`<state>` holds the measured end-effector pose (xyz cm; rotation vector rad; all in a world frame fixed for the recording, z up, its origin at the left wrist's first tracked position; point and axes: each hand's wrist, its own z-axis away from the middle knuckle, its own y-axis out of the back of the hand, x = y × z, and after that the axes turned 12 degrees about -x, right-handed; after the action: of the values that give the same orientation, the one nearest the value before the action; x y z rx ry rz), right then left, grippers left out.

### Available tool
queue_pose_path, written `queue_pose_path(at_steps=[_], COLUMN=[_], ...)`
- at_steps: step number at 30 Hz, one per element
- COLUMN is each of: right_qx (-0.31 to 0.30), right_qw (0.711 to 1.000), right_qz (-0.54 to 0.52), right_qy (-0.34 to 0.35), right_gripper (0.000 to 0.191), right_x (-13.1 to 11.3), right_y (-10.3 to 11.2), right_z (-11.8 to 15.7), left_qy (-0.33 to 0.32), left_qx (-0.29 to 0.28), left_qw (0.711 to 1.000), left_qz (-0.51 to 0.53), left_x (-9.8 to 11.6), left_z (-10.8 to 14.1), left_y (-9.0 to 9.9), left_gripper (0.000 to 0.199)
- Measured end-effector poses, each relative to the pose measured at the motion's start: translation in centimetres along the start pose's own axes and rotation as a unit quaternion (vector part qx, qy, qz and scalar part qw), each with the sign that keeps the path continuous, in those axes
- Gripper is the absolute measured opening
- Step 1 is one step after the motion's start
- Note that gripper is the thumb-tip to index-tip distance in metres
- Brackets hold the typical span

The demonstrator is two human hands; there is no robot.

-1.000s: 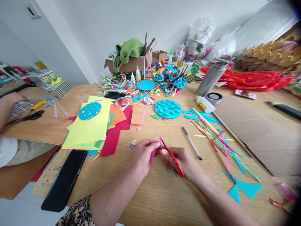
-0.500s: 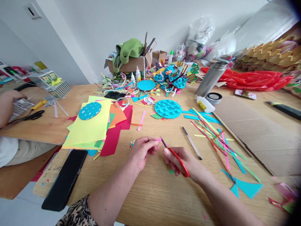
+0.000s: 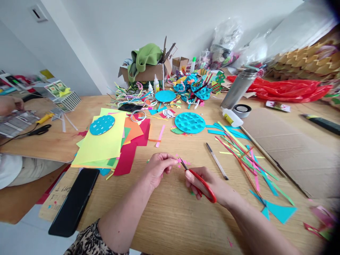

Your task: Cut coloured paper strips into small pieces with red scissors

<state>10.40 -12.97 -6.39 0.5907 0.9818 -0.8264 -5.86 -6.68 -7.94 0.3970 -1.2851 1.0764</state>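
Red-handled scissors [image 3: 203, 182] are in my right hand [image 3: 203, 180], their narrow blades pointing up and left, close to the fingertips of my left hand. My left hand [image 3: 162, 168] is pinched at thumb and forefinger; a tiny bit of pink paper shows at the tips, mostly hidden. Small pink paper scraps [image 3: 184, 162] lie on the table just past the blades. Beyond my hands rests a blue paper disc [image 3: 190, 123] with a raised pattern, over a colourful paper fish [image 3: 176, 130].
Coloured sheets [image 3: 102, 141] and a black phone [image 3: 74, 202] lie left. On the right are a pen [image 3: 217, 161], paper strips [image 3: 249, 159], a glue bottle [image 3: 231, 117], a steel flask [image 3: 239, 88] and cardboard [image 3: 289, 148]. Another person's hand [image 3: 12, 104] is far left.
The pink piece at my left fingertips shows less now. My left hand has shifted slightly left, and the scissors have turned a little. The other person's hand has moved up and away.
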Motion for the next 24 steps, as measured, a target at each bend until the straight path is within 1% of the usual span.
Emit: queue_pose_path(at_steps=[3,10,24], right_qx=[-0.005,-0.009,-0.021], right_qw=[1.0,1.0,1.0], right_qz=[-0.007,-0.002,0.001], right_qy=[-0.002,-0.002,0.001], right_gripper=[0.059,0.055,0.058], right_x=[0.07,0.46,0.35], right_y=[0.01,0.11,0.16], right_z=[0.03,-0.13,0.06], left_qy=[0.005,0.006,0.022], left_qx=[-0.015,-0.015,-0.012], left_qw=[1.0,0.999,0.999], left_qz=[-0.013,-0.029,-0.03], left_x=[-0.01,0.14,0.39], left_z=[0.02,0.07,0.16], left_y=[0.06,0.04,-0.01], left_gripper=[0.01,0.01,0.01])
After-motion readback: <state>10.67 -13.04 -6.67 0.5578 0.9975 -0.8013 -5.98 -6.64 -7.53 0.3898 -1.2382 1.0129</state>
